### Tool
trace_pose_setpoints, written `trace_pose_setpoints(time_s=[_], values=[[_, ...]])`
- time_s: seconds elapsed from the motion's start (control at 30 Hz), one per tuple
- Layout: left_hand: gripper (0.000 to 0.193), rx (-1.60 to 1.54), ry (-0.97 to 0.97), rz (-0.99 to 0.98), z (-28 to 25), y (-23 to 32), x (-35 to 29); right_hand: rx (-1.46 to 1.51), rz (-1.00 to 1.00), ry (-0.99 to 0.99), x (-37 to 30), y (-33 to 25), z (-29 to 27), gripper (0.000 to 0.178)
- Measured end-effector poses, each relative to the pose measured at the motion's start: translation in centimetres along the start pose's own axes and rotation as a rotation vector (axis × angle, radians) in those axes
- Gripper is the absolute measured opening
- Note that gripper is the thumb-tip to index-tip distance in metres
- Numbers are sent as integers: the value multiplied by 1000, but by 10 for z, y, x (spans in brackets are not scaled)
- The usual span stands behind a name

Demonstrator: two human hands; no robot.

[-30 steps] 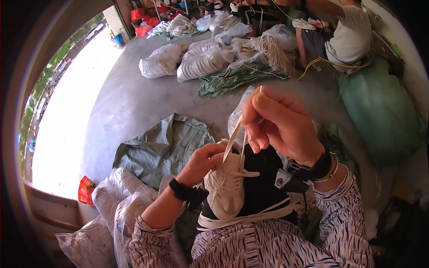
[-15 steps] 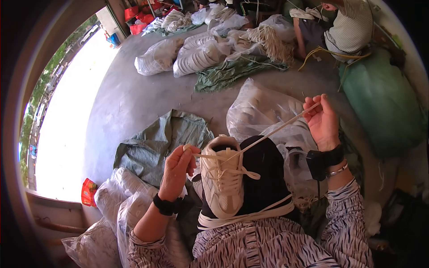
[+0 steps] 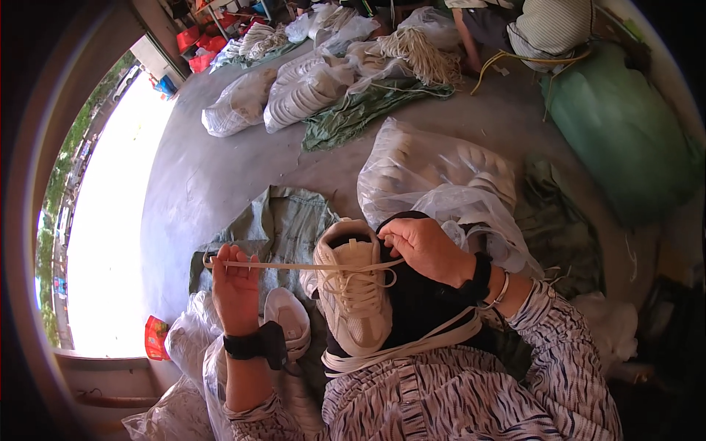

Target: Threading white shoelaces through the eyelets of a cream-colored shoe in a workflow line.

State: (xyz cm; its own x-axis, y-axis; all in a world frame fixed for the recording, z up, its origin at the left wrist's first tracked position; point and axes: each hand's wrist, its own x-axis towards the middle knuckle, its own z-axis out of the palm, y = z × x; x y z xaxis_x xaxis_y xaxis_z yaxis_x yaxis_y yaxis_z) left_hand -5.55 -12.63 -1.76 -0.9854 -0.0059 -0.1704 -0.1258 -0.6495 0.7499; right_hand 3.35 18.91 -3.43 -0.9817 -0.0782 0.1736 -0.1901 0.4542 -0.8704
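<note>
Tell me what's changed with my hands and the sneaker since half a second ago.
Your left hand has swung out left, drawing a shoelace taut. Your right hand has come down and inward beside the opening of the sneaker; what it holds is unclear. The sneaker still sits with its toe toward you.

smooth grey floor (image 3: 198, 176), wide bright doorway (image 3: 110, 235) at left, pale wall (image 3: 660, 60) upper right

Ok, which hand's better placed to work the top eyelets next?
Probably the right hand: it's close beside the laced shoe, while the left hand is out to the side, the lace stretched to it.
</note>
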Motion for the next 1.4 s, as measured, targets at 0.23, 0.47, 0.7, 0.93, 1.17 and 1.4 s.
trace_pose_setpoints(time_s=[0.23, 0.47, 0.7, 0.93, 1.17, 1.4], values=[[25, 329, 2, -78, 3, -10, -13, -133, 143, -132, -14, -19, 1, 8], [21, 855, -321, 31, 32, -58, -47, -317, 84, -85, -6, -16, 12, 8], [25, 503, -26, -34, 5, -21, -23, -551, -10, -127, -4, -23, 24, 6], [26, 466, 44, 23, -3, 1, -9, -586, -334, -239, 11, -9, 6, 6], [20, 1114, -510, -38, 37, -52, -35, -620, -510, -275, 26, -5, -5, 14], [22, 1079, -546, -91, 44, -51, -46, -667, -180, -477, 32, -10, 6, 16]])
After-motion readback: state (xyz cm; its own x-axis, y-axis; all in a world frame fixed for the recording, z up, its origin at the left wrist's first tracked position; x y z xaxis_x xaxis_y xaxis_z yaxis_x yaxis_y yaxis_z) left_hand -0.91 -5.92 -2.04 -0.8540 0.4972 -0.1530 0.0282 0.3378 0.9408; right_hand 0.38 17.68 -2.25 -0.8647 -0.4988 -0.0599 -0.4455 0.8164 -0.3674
